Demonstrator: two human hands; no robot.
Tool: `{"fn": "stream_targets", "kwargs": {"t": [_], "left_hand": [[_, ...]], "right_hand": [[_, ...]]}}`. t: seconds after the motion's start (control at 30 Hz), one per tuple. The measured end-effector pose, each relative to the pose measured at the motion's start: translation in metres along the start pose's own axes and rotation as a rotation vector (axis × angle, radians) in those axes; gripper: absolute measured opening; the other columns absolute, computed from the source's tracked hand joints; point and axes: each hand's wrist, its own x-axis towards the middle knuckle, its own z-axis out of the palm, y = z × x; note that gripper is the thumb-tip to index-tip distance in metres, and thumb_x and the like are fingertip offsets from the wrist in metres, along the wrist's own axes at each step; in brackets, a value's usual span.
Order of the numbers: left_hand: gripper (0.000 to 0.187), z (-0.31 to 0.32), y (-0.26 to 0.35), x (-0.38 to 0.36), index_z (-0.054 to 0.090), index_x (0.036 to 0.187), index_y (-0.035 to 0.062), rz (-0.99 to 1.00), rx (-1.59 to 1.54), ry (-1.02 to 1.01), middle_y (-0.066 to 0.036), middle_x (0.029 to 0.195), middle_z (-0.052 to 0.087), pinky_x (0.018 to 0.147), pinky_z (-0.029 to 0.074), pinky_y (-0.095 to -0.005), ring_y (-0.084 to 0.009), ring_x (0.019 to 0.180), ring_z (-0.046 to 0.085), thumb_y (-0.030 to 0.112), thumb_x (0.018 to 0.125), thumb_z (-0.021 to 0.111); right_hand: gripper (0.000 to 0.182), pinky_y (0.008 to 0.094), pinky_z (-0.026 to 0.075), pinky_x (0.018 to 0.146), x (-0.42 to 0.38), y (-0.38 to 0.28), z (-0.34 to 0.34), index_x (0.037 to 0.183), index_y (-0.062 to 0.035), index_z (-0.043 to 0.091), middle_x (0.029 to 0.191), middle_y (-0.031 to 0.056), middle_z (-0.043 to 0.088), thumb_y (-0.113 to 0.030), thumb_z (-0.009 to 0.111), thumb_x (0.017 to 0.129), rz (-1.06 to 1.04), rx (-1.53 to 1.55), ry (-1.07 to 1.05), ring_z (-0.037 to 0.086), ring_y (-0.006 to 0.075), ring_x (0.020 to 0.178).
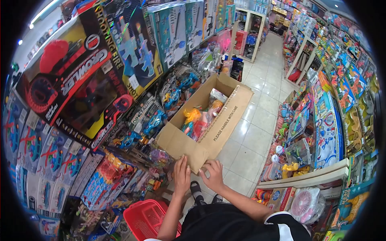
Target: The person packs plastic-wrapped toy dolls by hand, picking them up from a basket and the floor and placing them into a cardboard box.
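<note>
An open cardboard box with printed lettering on its side stands in front of me, its flaps spread. Colourful packaged toys lie inside it. My left hand rests against the near flap at its left edge, fingers extended. At the flap's right corner is my right hand, its fingers slightly bent and apart, touching the cardboard. Neither hand is wrapped round anything.
A red plastic basket is at the lower left, near my left forearm. Boxed toys fill the left shelves. More toys line the right shelf. A tiled aisle runs ahead between them.
</note>
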Motion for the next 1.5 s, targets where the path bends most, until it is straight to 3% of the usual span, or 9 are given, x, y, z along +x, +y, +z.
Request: {"fn": "stream_targets", "kwargs": {"t": [0.17, 0.23, 0.43, 0.63, 0.73, 0.93, 1.07, 1.37, 1.5], "left_hand": [[0.057, 0.001, -0.041, 0.009, 0.035, 0.146, 0.0007, -0.024, 0.172, -0.067, -0.021, 0.149, 0.034, 0.113, 0.021, -0.0506, -0.0391, 0.137, 0.032, 0.031, 0.098, 0.046], [0.076, -0.001, -0.052, 0.013, 0.025, 0.149, -0.0001, -0.087, 0.432, 0.233, -0.023, 0.152, 0.026, 0.114, 0.021, -0.0467, -0.0386, 0.138, 0.031, 0.04, 0.094, 0.056], [0.098, 0.002, -0.128, 0.031, 0.014, 0.152, 0.0008, -0.257, -0.088, 0.151, -0.025, 0.155, 0.015, 0.112, 0.022, -0.0547, -0.044, 0.141, 0.021, 0.055, 0.087, 0.063], [0.091, 0.007, -0.122, 0.038, 0.024, 0.148, 0.0, -0.198, -0.052, 0.163, -0.023, 0.145, 0.029, 0.109, 0.028, -0.0489, -0.0407, 0.133, 0.034, 0.052, 0.086, 0.067], [0.084, 0.015, -0.133, 0.036, 0.032, 0.142, -0.0014, -0.446, -0.312, 0.299, -0.021, 0.141, 0.033, 0.106, 0.032, -0.0477, -0.0382, 0.131, 0.037, 0.045, 0.085, 0.071], [0.062, 0.024, -0.076, 0.027, 0.042, 0.129, -0.0055, -0.273, -0.209, 0.095, -0.016, 0.129, 0.041, 0.096, 0.041, -0.0403, -0.0286, 0.109, 0.049, 0.024, 0.085, 0.074], [0.06, 0.019, -0.068, 0.009, 0.042, 0.129, -0.0054, -0.281, -0.302, 0.045, -0.015, 0.13, 0.04, 0.094, 0.042, -0.0391, -0.0278, 0.109, 0.05, 0.031, 0.09, 0.068], [0.046, 0.009, -0.094, 0.027, 0.052, 0.129, -0.0002, -1.004, -1.082, 0.068, -0.009, 0.119, 0.058, 0.092, 0.043, -0.0306, -0.016, 0.109, 0.053, 0.035, 0.099, 0.054], [0.04, 0.013, -0.101, 0.046, 0.051, 0.125, -0.0019, -0.728, -0.89, 0.173, -0.009, 0.118, 0.058, 0.091, 0.043, -0.0295, -0.0153, 0.104, 0.055, 0.022, 0.095, 0.063]], "right_hand": [[0.03, 0.0445, 0.037, 0.09, 0.012, 0.011, -0.001, 0.103, -0.0013, 0.06, 0.117, 0.015, 0.05, -0.02, 0.07, 0.082, 0.188, -0.072, 0.162, 0.052, 0.0325, 0.1], [0.033, 0.0457, 0.038, 0.09, 0.006, 0.027, 0.016, 0.108, -0.0002, 0.058, 0.12, 0.0161, 0.047, -0.02, 0.069, 0.083, 0.246, -0.075, 0.296, 0.052, 0.0342, 0.1], [0.032, 0.0489, 0.045, 0.085, 0.0, 0.044, 0.03, 0.113, 0.0074, 0.053, 0.109, 0.0281, 0.056, -0.017, 0.054, 0.093, 0.621, 0.156, 0.126, 0.054, 0.0489, 0.099], [0.027, 0.046, 0.046, 0.069, 0.01, 0.041, 0.015, 0.1, 0.0077, 0.062, 0.081, 0.0291, 0.059, -0.015, 0.048, 0.094, 0.529, 0.096, 0.313, 0.059, 0.0448, 0.076], [0.026, 0.0461, 0.043, 0.059, 0.011, 0.051, 0.001, 0.082, 0.0054, 0.061, 0.067, 0.0278, 0.055, -0.015, 0.048, 0.091, 0.655, 0.035, 0.386, 0.058, 0.0444, 0.064], [0.024, 0.049, 0.045, 0.063, -0.008, 0.071, -0.048, 0.086, 0.0065, 0.064, 0.071, 0.0292, 0.059, -0.011, 0.049, 0.091, 0.701, -0.111, 0.368, 0.061, 0.0451, 0.068], [0.023, 0.0485, 0.045, 0.061, -0.035, 0.06, -0.056, 0.084, 0.0072, 0.063, 0.07, 0.0297, 0.058, -0.01, 0.05, 0.09, 0.703, -0.179, 0.375, 0.061, 0.0449, 0.065], [0.019, 0.0463, 0.047, 0.062, -0.057, 0.06, -0.058, 0.084, 0.0066, 0.061, 0.066, 0.0229, 0.06, -0.011, 0.055, 0.088, 0.789, -0.123, 0.319, 0.061, 0.0399, 0.06], [0.021, 0.0433, 0.049, 0.075, -0.054, 0.081, -0.05, 0.101, 0.0051, 0.058, 0.096, 0.0255, 0.063, -0.013, 0.055, 0.091, 0.692, -0.073, 0.324, 0.063, 0.038, 0.084]]}}
